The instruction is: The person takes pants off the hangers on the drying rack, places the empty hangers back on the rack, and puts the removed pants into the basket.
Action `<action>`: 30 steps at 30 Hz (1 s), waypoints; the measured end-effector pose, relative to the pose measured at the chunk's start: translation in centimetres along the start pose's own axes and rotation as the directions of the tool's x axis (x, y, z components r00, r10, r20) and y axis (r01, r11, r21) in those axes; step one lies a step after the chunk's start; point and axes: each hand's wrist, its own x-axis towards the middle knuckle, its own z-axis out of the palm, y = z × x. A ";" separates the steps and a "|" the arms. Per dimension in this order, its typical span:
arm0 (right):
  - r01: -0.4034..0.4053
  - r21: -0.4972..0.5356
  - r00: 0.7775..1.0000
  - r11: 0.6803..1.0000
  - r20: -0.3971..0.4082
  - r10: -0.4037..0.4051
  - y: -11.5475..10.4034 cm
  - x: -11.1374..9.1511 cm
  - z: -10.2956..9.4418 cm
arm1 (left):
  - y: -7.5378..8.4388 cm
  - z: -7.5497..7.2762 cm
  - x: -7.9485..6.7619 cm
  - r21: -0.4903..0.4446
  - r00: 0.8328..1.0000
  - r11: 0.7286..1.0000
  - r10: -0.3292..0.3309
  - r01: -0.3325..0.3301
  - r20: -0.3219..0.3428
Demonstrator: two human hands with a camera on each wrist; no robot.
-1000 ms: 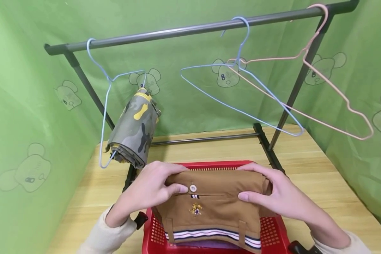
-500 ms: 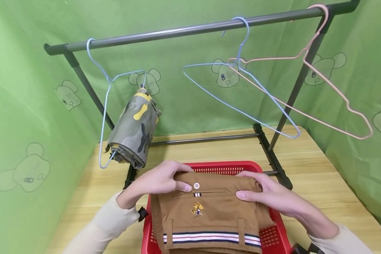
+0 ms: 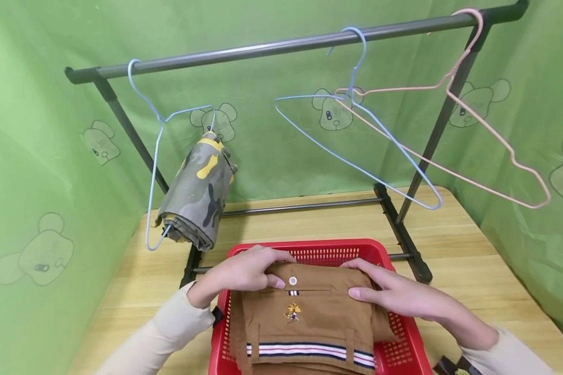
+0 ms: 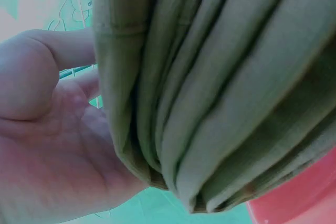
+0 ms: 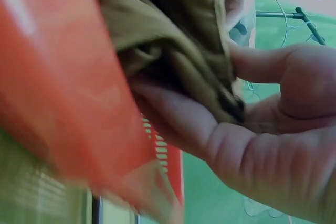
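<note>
Folded brown trousers point(image 3: 319, 317) with a striped waistband, a white button and a small embroidered emblem lie in the red basket point(image 3: 380, 250), waistband toward me. My left hand point(image 3: 248, 271) grips their upper left edge, thumb on top near the button. At the upper right edge my right hand point(image 3: 394, 291) holds them too, thumb on the front and fingers behind. Layered folds of the trousers point(image 4: 210, 87) fill the left wrist view beside the palm. In the right wrist view, fingers of the right hand point(image 5: 262, 124) reach under the cloth, close to the basket wall point(image 5: 63, 77).
Behind the basket stands a dark metal rack point(image 3: 262, 48). Rolled camouflage clothing point(image 3: 199, 190) hangs on a blue hanger point(image 3: 156, 156) at its left. Another blue hanger point(image 3: 356, 62) and a pink hanger point(image 3: 488, 130) hang at the right. Green cloth walls point(image 3: 42, 182) surround the wooden tabletop point(image 3: 455, 250).
Both hands have lowered the trousers' upper edge toward me, so the trousers lie flatter and more of the basket's back rim shows. The middle blue hanger has swung slightly.
</note>
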 end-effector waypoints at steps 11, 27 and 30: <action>0.089 -0.217 0.984 0.972 -0.135 -0.120 0.5 -1.3 -2.0 | 0.1 0.6 -0.4 0.043 1.000 0.999 -0.019 0.020 -0.015; -0.064 -0.309 0.634 0.949 -0.747 -0.201 5.1 -1.1 -9.1 | -0.2 0.3 -1.4 0.095 0.999 0.995 -0.022 0.026 -0.045; -0.101 -0.278 0.586 0.955 -0.793 -0.169 5.7 -0.8 -10.1 | -0.3 0.3 -1.6 0.098 0.999 0.995 0.004 0.002 -0.054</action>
